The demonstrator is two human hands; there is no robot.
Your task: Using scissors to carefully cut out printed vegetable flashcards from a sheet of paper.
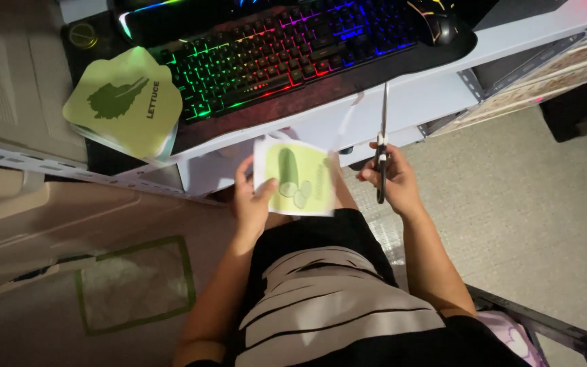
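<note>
Head view: right hand [394,178] holds scissors [382,139] upright.

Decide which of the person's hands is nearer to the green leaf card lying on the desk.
Left. The left hand holds a cucumber picture sheet, right of and below the leaf card. The right hand, gripping scissors, is farther right.

The paper card [293,178] is white with a light green patch. On it is a picture of a long green cucumber with 3 round slices. It is held up over the lap, tilted a little. The scissors [382,146] are thin, with dark handles. The shiny blades point up and look closed.
</note>
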